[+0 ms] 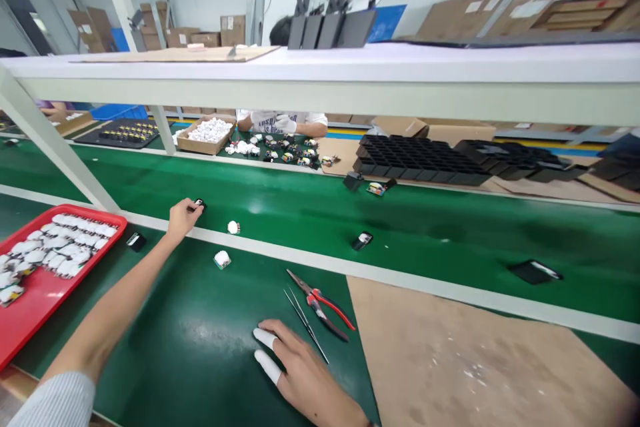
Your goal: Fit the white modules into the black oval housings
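Note:
My left hand (183, 219) reaches over the belt's near rail, fingers pinched on a small black plastic case (201, 203). Near it, a white-topped circuit board (233, 227) lies on the green belt, and another white-topped board (223, 259) is on the green mat. A second black case (136, 241) sits beside my left forearm. My right hand (305, 373) hovers over or rests on the mat, fingers spread, with white finger cots on two fingers and nothing held. Close by it are metal tweezers (307, 325) and red-handled long-nose pliers (323, 305).
A red tray (55, 293) of white-topped boards stands at left. Black cases (363, 240) lie along the green conveyor belt (300, 213). Brown cardboard (475, 353) covers the right of the bench. A white shelf (320, 90) crosses above. Opposite, a gloved co-worker (280, 123) works behind several boards.

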{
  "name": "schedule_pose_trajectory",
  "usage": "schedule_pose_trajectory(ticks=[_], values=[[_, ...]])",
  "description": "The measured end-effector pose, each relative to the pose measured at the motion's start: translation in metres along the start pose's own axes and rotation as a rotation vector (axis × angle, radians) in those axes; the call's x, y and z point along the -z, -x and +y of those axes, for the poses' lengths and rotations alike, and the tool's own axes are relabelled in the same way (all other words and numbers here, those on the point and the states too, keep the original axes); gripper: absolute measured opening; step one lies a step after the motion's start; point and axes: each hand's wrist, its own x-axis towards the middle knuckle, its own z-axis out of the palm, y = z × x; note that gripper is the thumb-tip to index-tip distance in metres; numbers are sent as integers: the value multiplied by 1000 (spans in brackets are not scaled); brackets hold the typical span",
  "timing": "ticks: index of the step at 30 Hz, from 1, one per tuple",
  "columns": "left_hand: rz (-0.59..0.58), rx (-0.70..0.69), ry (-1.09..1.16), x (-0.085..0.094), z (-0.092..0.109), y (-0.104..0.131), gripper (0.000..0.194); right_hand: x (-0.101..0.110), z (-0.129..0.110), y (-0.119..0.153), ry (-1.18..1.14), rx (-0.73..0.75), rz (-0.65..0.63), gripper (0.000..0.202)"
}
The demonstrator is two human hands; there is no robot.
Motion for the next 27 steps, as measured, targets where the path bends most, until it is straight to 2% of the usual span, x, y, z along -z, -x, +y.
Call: schedule_pose_trajectory(ticks=[2, 5, 8, 11, 14, 16, 18, 20, 23, 25, 27], values=[[-13, -43, -109, -2, -3, -23, 22, -2, 4, -5, 28, 26, 19, 29], [-38, -132, -227, -6, -10, -23, 20, -7, 14, -20, 72, 64, 41, 36], [-37, -239, -304, 0, -16, 6, 23, -17, 26, -49, 152, 111, 54, 41], [-38, -331, -362, 29, -20, 53, 34, -35, 34, -95, 205, 158, 105, 42], [16, -336, -441, 81, -28, 98, 36, -57, 39, -144, 219, 207, 191, 42], [97, -270, -514, 125, -37, 122, 37, -71, 41, -169, 234, 267, 240, 36], [187, -156, -599, 175, -51, 139, 37, -82, 42, -181, 239, 333, 270, 28], [269, -2, -690, 228, -67, 152, 38, -88, 43, -178, 220, 382, 248, 28], [364, 272, -809, 300, -93, 171, 48, -91, 47, -152, 159, 418, 134, 32], [412, 450, -866, 337, -109, 182, 69, -89, 51, -130, 119, 409, 66, 34], [448, 598, -901, 360, -124, 188, 96, -87, 55, -111, 90, 392, 30, 34]])
